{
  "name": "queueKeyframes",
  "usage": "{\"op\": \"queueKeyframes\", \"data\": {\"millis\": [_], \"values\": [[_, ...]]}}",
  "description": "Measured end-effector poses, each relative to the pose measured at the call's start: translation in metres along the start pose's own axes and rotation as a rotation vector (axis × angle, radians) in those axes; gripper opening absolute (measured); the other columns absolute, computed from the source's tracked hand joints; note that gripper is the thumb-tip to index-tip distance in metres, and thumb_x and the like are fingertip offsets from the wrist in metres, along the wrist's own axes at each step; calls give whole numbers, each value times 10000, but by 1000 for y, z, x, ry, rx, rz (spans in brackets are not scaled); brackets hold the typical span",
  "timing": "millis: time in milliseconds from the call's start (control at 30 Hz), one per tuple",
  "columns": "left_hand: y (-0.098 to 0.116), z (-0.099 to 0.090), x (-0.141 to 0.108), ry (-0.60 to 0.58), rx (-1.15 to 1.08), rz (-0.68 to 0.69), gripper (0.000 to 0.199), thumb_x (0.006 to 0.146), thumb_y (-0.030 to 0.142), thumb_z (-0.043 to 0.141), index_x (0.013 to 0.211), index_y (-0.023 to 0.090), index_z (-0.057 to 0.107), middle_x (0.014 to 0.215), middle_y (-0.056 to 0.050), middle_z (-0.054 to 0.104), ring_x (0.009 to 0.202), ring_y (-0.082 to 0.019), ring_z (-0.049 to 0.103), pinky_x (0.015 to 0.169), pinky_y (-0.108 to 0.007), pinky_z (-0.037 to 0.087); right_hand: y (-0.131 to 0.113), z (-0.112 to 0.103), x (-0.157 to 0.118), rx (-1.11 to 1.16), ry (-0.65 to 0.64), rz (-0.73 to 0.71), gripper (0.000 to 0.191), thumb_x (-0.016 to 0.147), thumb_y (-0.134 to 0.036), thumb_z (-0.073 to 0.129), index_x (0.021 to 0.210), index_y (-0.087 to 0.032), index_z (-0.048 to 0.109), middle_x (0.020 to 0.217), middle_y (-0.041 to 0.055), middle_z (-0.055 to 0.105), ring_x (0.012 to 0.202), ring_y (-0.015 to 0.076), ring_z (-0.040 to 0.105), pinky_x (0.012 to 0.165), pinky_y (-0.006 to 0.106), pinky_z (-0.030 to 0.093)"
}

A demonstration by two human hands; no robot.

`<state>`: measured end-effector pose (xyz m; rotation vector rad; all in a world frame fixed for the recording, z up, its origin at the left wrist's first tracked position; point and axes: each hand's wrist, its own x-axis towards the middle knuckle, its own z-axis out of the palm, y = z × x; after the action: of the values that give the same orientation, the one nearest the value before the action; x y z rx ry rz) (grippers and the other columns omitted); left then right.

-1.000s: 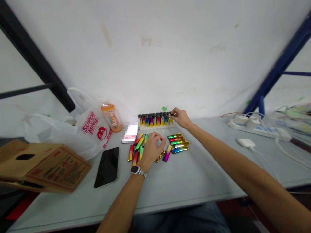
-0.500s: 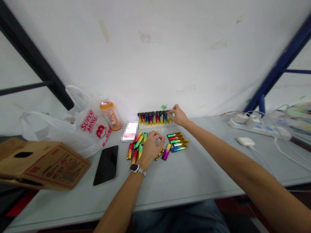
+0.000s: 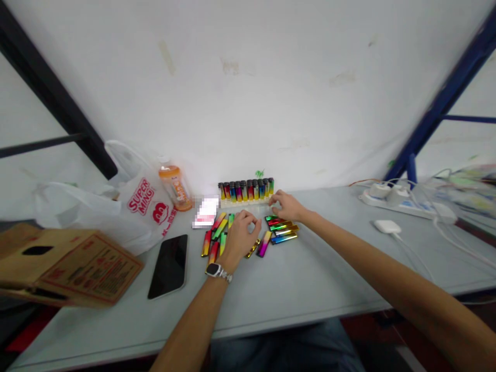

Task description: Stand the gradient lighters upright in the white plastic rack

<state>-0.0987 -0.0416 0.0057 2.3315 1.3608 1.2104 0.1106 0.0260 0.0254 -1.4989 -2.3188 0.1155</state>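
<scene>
Several shiny, colour-graded lighters (image 3: 250, 190) with black tops stand upright in a pale rack (image 3: 244, 203) by the wall. My right hand (image 3: 287, 205) is at the rack's right end, just above loose lighters (image 3: 284, 238) lying in a stack; its thumb and fingers are apart, with nothing seen between them. Palm down, my left hand (image 3: 242, 235) rests over another loose pile, its fingers curled towards the thumb; what they grip, if anything, is hidden. Red, yellow and green lighters (image 3: 214, 248) show to its left. A purple-yellow lighter (image 3: 264, 244) lies between both hands.
To the left are a black phone (image 3: 169, 266), a cardboard box (image 3: 93, 266), a white plastic bag (image 3: 135, 206), an orange drink bottle (image 3: 176, 186) and a pixelated card (image 3: 205, 212). A power strip (image 3: 411, 205) with cables and a white charger (image 3: 387, 227) lie right.
My right hand has let go of a lighter at the rack's right end and come down towards the loose stack. That lighter now stands in the rack. My left hand has barely moved.
</scene>
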Motion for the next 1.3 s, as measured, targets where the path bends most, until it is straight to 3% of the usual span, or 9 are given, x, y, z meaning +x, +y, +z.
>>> {"op": "queueKeyframes", "data": {"millis": [167,300,533,667,767,933,1033,1167,1300], "values": [[-1,1,-1,-5,9,-9,240,912,295,539,698,200,589,855,-34,585,894,-192,558,828,-345,445,-9,-17,13,-56,-355,64,278,723,-264,691,990,-222,757,1045,67,704,978,247,629,804,292,450],[-3,0,0,-8,19,-25,253,914,302,536,691,197,590,862,-37,585,889,-190,556,832,-347,447,-20,-16,26,-52,-449,120,315,681,-238,715,991,-190,750,978,51,741,851,205,651,674,242,430],[-5,-3,0,-3,28,-21,258,921,291,527,693,195,600,856,-41,585,869,-190,552,823,-354,447,-22,9,30,-8,-83,-100,141,809,-290,640,840,-159,681,830,84,708,735,190,603,651,266,384],[-3,-7,1,49,-9,-16,248,920,284,534,696,197,599,854,-37,591,870,-187,556,828,-345,450,-33,16,22,384,171,-100,248,909,-380,520,764,-186,574,683,12,602,636,147,520,615,257,375],[-2,-9,2,101,-45,-5,247,921,268,530,692,195,586,839,-29,585,839,-168,553,802,-316,451,-53,20,12,768,368,-31,295,931,-488,446,880,-206,520,729,-3,594,675,144,541,635,254,418],[-3,-11,4,123,-63,-14,230,926,270,522,721,191,591,807,-18,570,765,-148,532,724,-289,439,-85,34,-6,1242,446,96,343,901,-560,458,1032,-243,462,683,-54,522,574,123,513,570,243,452],[-3,-12,3,104,-69,-8,225,925,261,521,723,191,593,800,-13,566,743,-139,530,709,-281,435,-93,39,-17,1240,428,162,343,890,-574,487,963,-239,497,631,-75,440,511,108,440,490,224,391],[-1,-13,3,90,-78,5,230,919,250,528,705,191,589,787,-10,563,718,-133,529,695,-280,438,-95,39,-28,1000,464,208,429,875,-572,530,656,-211,453,548,-61,406,532,108,388,511,236,331],[1,-15,3,74,-88,-9,237,924,255,516,708,193,592,788,-13,564,712,-134,532,671,-279,437,-95,36,-32,915,539,251,404,888,-475,493,590,-212,421,527,-54,389,541,116,365,531,255,291]]}}
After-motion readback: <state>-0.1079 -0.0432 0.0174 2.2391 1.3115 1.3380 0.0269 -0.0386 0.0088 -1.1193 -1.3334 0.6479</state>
